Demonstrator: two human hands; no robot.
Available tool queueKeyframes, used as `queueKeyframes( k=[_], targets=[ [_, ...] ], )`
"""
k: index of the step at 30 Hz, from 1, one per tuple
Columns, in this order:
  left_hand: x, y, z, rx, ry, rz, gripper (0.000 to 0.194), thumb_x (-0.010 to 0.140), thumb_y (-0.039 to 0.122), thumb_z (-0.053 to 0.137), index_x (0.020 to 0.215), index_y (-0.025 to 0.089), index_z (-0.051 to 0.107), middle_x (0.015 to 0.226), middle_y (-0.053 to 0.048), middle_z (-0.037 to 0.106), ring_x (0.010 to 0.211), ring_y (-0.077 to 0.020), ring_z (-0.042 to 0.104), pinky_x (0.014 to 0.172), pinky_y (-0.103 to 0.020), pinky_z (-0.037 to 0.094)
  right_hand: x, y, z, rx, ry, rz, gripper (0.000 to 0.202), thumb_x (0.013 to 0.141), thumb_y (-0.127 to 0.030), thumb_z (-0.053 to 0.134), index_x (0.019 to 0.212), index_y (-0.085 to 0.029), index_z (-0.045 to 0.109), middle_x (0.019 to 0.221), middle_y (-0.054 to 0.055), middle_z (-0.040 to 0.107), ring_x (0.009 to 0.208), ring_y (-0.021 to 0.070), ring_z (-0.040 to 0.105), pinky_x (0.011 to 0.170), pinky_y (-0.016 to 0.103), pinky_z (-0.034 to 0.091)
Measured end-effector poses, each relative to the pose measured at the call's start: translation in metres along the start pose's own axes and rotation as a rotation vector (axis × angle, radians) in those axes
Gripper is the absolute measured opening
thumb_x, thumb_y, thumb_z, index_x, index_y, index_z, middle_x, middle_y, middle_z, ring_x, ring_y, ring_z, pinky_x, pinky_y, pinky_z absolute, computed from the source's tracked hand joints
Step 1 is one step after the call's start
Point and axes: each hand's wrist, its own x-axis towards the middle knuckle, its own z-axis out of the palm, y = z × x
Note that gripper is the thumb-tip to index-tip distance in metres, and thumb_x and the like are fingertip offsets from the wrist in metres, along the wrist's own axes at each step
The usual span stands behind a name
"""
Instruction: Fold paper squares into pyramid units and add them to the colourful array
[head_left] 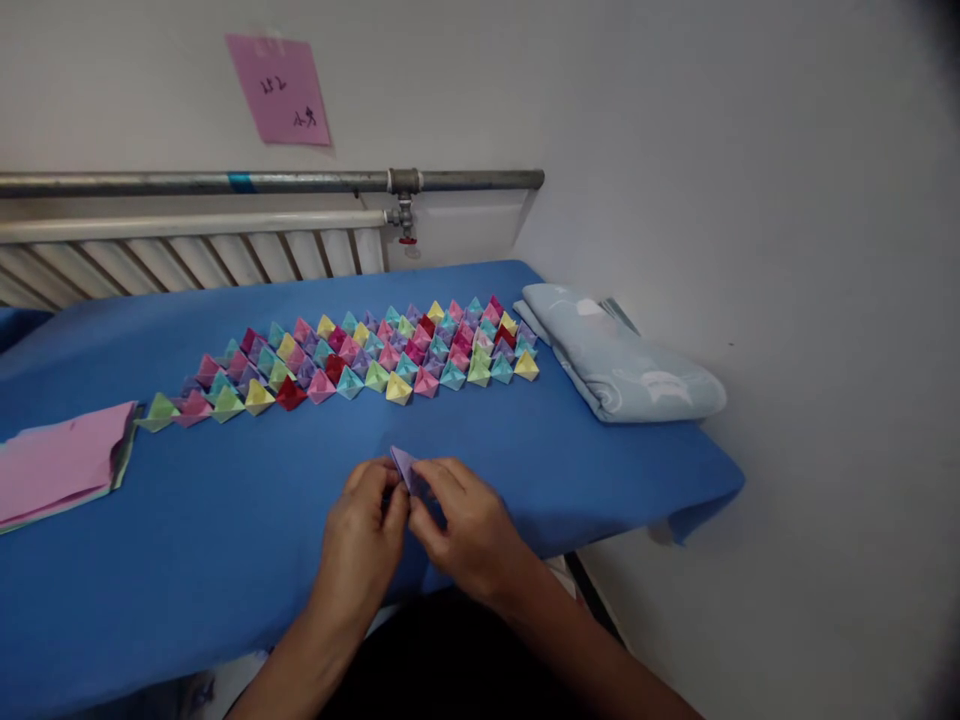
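Observation:
Between my two hands is a small folded piece of purple paper (405,466), its pointed tip facing up and away from me. My left hand (364,525) pinches its left side between thumb and fingers. On the other side, my right hand (465,520) grips it in the same way, and the fingers hide its lower part. Just beyond my hands, several rows of folded paper boats (397,388) in pink, yellow, green, blue, purple and red stand close together on the blue cloth (247,520).
At the left lies a stack of pink and green paper sheets (64,460). A folded light-blue patterned cloth (630,360) rests at the right, by the wall. Behind the table run a metal pipe (315,182) with a valve and a white radiator (225,258). A pink note (281,95) hangs above.

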Motion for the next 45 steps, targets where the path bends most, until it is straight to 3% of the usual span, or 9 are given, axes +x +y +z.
queueKeyframes(
  k=[4, 13, 24, 31, 36, 45],
  targets=[
    [0.001, 0.001, -0.001, -0.002, -0.035, -0.021, 0.013, 0.084, 0.023, 0.047, 0.077, 0.020, 0.058, 0.080, -0.003, 0.062, 0.073, -0.0176, 0.061, 0.067, -0.032, 0.050, 0.000, -0.002, -0.001, 0.020, -0.063, 0.026, 0.031, 0.083, -0.017, 0.053, 0.113, -0.015, 0.060, 0.099, 0.009, 0.065, 0.090, 0.0190, 0.061, 0.082, 0.032, 0.052],
    [0.002, 0.006, -0.002, 0.060, -0.060, -0.034, 0.013, 0.084, 0.025, 0.046, 0.075, 0.020, 0.056, 0.075, -0.002, 0.059, 0.068, -0.0164, 0.057, 0.064, -0.029, 0.046, 0.001, 0.000, -0.002, 0.046, -0.137, 0.058, 0.026, 0.087, -0.013, 0.047, 0.109, -0.015, 0.060, 0.096, 0.008, 0.065, 0.085, 0.0181, 0.061, 0.078, 0.030, 0.050],
    [0.006, 0.004, 0.004, 0.099, -0.044, -0.097, 0.015, 0.082, 0.030, 0.046, 0.072, 0.021, 0.053, 0.074, -0.003, 0.058, 0.068, -0.0189, 0.057, 0.064, -0.031, 0.043, 0.003, 0.013, 0.015, -0.248, -0.033, 0.056, 0.018, 0.093, -0.015, 0.044, 0.084, -0.019, 0.058, 0.078, 0.003, 0.062, 0.070, 0.0150, 0.057, 0.064, 0.025, 0.043],
    [0.014, 0.003, 0.009, -0.048, -0.068, -0.345, 0.021, 0.080, 0.041, 0.049, 0.083, 0.021, 0.054, 0.070, -0.001, 0.063, 0.061, -0.0186, 0.060, 0.059, -0.029, 0.042, 0.004, 0.014, 0.017, -0.304, 0.037, -0.034, 0.022, 0.095, -0.016, 0.039, 0.085, -0.018, 0.058, 0.077, 0.004, 0.061, 0.069, 0.0153, 0.056, 0.065, 0.025, 0.042],
    [0.018, -0.002, 0.013, -0.094, -0.078, -0.375, 0.019, 0.078, 0.038, 0.049, 0.077, 0.021, 0.055, 0.070, -0.002, 0.065, 0.064, -0.0190, 0.060, 0.059, -0.028, 0.042, 0.004, 0.016, 0.021, -0.322, 0.043, -0.055, 0.021, 0.094, -0.016, 0.040, 0.085, -0.018, 0.059, 0.076, 0.004, 0.061, 0.068, 0.0157, 0.056, 0.064, 0.026, 0.042],
    [0.019, -0.005, 0.016, -0.161, -0.078, -0.407, 0.024, 0.074, 0.033, 0.051, 0.090, 0.019, 0.063, 0.071, -0.001, 0.067, 0.061, -0.0173, 0.060, 0.060, -0.027, 0.044, 0.003, 0.021, 0.024, -0.302, 0.061, -0.066, 0.022, 0.093, -0.014, 0.039, 0.088, -0.017, 0.060, 0.077, 0.005, 0.062, 0.070, 0.0171, 0.058, 0.066, 0.027, 0.044]
  ],
)
